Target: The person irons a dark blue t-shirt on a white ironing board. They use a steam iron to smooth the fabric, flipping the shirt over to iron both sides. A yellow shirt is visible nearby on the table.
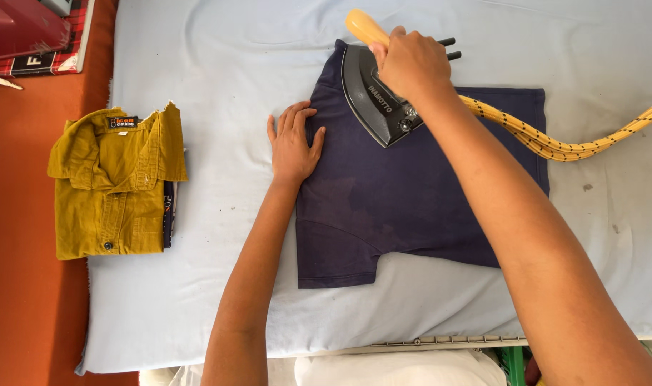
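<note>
A dark navy T-shirt (pixel 411 207), folded, lies on the pale blue ironing cloth (pixel 219 78). My left hand (pixel 294 143) rests flat on the shirt's left edge, fingers spread. My right hand (pixel 410 63) grips the yellow wooden handle of a black iron (pixel 372 100), which sits on the shirt's upper part near the collar. A yellow braided cord (pixel 554 143) runs from the iron to the right, off the frame.
A folded mustard-yellow shirt (pixel 111 182) lies on top of other folded clothes at the cloth's left edge. An orange-red surface (pixel 18 271) lies further left, with a key (pixel 1 80) and a red object (pixel 18 28) at the top left. The table's metal front edge (pixel 447 342) shows below.
</note>
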